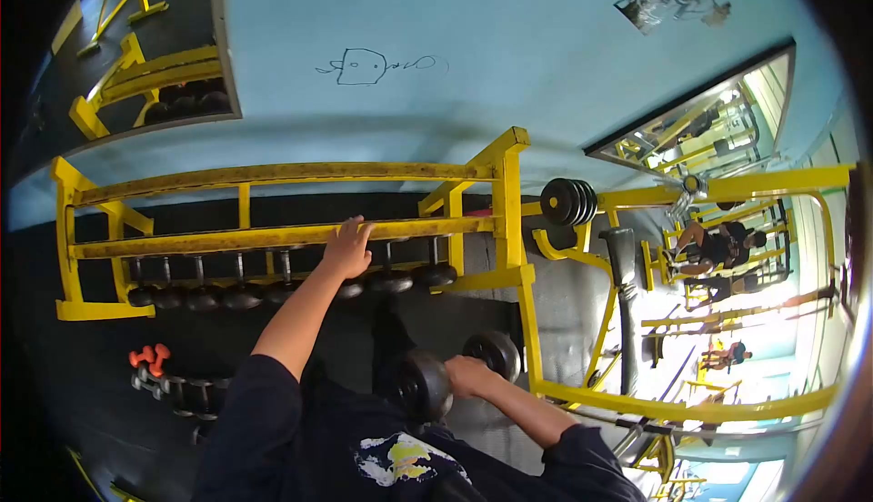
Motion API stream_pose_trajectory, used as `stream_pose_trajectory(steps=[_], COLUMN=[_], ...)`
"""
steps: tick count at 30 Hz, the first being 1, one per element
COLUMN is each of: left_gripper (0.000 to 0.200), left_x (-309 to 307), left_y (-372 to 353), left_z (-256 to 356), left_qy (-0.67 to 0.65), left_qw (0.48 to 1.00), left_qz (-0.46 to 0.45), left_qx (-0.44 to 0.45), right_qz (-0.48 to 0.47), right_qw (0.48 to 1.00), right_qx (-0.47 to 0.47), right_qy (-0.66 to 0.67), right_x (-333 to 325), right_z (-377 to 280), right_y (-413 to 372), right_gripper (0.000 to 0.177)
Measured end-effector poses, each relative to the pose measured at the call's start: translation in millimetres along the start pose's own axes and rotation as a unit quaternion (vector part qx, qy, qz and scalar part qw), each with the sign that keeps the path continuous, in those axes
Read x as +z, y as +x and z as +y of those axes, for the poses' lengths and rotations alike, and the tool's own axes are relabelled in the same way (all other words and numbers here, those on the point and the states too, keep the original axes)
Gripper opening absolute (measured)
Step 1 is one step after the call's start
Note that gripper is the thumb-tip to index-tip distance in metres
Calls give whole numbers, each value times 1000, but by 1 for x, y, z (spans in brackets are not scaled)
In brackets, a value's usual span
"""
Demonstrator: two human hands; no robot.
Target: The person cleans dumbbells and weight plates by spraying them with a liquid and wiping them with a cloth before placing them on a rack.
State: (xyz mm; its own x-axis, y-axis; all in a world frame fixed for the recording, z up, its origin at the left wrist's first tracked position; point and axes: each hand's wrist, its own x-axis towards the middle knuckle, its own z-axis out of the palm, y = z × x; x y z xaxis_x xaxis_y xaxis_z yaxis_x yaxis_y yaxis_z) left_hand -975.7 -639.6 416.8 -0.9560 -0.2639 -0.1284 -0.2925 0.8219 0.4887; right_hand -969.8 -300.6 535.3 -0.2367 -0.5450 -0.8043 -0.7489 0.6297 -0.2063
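So the big black dumbbell (425, 387) is in the right hand (467, 377), fingers wrapped round the handle, well to the right of and nearer the body than the left hand (347, 250). What could bite here, I reckon: that's a chunky weight on one arm, so a tired or sweaty grip could let it slip or tip, and feet or shins could cop it. The inner head is right by the shirt (400, 459) too, so a sloppy swing might bump the body.

Looks-wise it's plain black with two fat, rounded heads and a bit of shine on the inner one. The handle's pretty much covered by the fingers.

The left hand is on the lower rail of the yellow rack (205, 240). Fisheye view's a bit rough there, so I can't tell if the fingers actually curl round the rail or just rest on it. Paint's looking scuffed along there.

Just below and either side of that hand there's a row of black dumbbells (241, 297). Nearer the body and off to the left of both hands are small orange dumbbells (148, 357). Off to the right of both there's a padded bench (623, 275) and weight plates (567, 202).
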Motion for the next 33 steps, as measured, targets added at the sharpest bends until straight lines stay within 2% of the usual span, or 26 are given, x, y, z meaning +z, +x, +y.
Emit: stream_pose_trajectory(steps=[1, 3, 5, 6, 7, 9, 10, 11, 13, 17, 20, 24, 27, 32, 33], left_gripper=[69, 74, 64, 60, 60, 60, 62, 62, 58, 57, 58, 56, 60, 55, 55], left_x=[5, 16, 24, 27, 27, 24, 17, 16, 12, 9, 12, 5, 9, 18, 17], left_y=[22, 53, 79, 96, 109, 122, 122, 119, 119, 121, 125, 132, 137, 133, 134], left_z=[5, 4, -7, -16, -20, -26, -22, -18, -18, -18, -18, -14, -13, -20, -19], left_qy=[59, 60, 89, 75, 71, 39, 47, 43, 21, 5, 23, 8, 12, 33, 32], left_qw=[998, 996, 982, 965, 964, 942, 947, 942, 956, 950, 946, 931, 921, 928, 927], left_qz=[4, -18, -118, -218, -224, -296, -283, -293, -238, -250, -271, -296, -328, -314, -318], left_qx=[-24, -59, -114, -122, -127, -156, -146, -154, -173, -186, -177, -216, -210, -196, -196], right_qz=[-10, -34, -41, -37, -32, -42, -42, -53, -23, 11, 44, 5, -8, -35, 29], right_qw=[998, 993, 988, 978, 965, 949, 930, 929, 894, 861, 881, 870, 874, 862, 863], right_qx=[-16, -38, -67, -96, -125, -142, -155, -164, -184, -200, -209, -216, -203, -186, -208], right_qy=[-56, -102, -134, -180, -229, -278, -330, -326, -409, -468, -422, -443, -442, -470, -459], right_x=[-22, -54, -93, -117, -139, -158, -170, -181, -207, -227, -227, -254, -262, -261, -255], right_z=[14, 48, 74, 83, 96, 131, 145, 157, 172, 212, 241, 254, 260, 262, 267], right_y=[9, 32, 58, 64, 73, 100, 111, 121, 140, 178, 206, 228, 237, 253, 257], right_gripper=[24, 21, 18, 15, 12, 12, 14, 14, 14, 13, 14, 14, 13, 13, 13])
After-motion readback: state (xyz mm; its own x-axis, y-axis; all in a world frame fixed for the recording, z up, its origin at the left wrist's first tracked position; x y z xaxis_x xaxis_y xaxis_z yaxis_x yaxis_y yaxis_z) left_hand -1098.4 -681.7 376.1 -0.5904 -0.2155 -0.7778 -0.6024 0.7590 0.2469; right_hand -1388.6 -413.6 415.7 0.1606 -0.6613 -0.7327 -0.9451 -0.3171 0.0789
